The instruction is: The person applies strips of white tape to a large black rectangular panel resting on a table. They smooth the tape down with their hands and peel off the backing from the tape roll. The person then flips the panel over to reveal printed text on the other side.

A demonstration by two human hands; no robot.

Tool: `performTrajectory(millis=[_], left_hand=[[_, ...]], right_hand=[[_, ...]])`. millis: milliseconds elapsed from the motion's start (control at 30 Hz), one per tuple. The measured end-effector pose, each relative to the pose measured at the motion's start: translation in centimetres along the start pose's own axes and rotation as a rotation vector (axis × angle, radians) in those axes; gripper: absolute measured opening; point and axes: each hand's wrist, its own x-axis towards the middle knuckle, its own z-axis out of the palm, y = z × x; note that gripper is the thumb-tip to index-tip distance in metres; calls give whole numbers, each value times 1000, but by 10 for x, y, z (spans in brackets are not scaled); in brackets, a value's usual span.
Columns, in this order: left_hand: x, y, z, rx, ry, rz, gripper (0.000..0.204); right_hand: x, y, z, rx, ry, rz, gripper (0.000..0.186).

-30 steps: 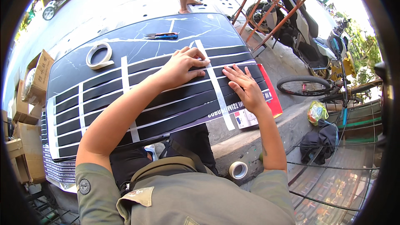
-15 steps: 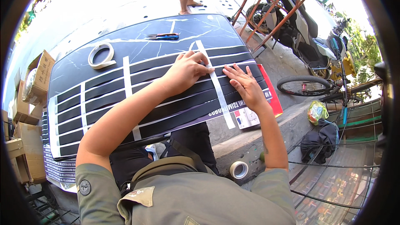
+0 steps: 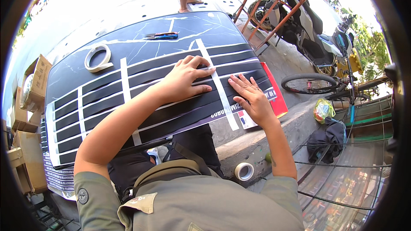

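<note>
two hands of mine show in the head view, both over a row of black strips laid side by side across the dark, marble-patterned table, toward its near side and under several pale bands. my left hand has its fingers bent, their tips on the upper part of the white tape band that crosses the strips; its thumb stands apart, and i see nothing pinched between. my right hand lies palm down, fingers spread, on the strips just to the right of that band. the strips look thin, light and soft, so i judge they would bend or skew if pushed from one end; a flat palm close to the band should steady them better than a pinch. the band itself seems flimsy and probably tacky, apt to crease, and its lower end, reaching past the lowest strip, looks the easiest place to take hold. farther up the table rest a roll of tape with a loose tail, stiffer and easy to lift by its ring, and a small cutting tool with red and blue handles. a second tape roll sits below, near the concrete ledge.
</note>
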Motion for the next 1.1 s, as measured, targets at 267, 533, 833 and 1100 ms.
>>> performTrajectory(millis=[267, 533, 833, 1100], left_hand=[[-1, -2, 0, -19, -5, 9, 57], [-2, 2, 2, 15, 40, 29, 53], [0, 12, -2, 75, -36, 15, 40], [-4, 14, 3, 38, 40, 70, 34]], right_hand=[[1, -1, -2, -8, 0, 2, 54], [1, -1, 0, -33, 21, -2, 53], [1, -2, 2, -32, 32, 11, 53], [-15, -5, 5, -92, 203, -34, 50]])
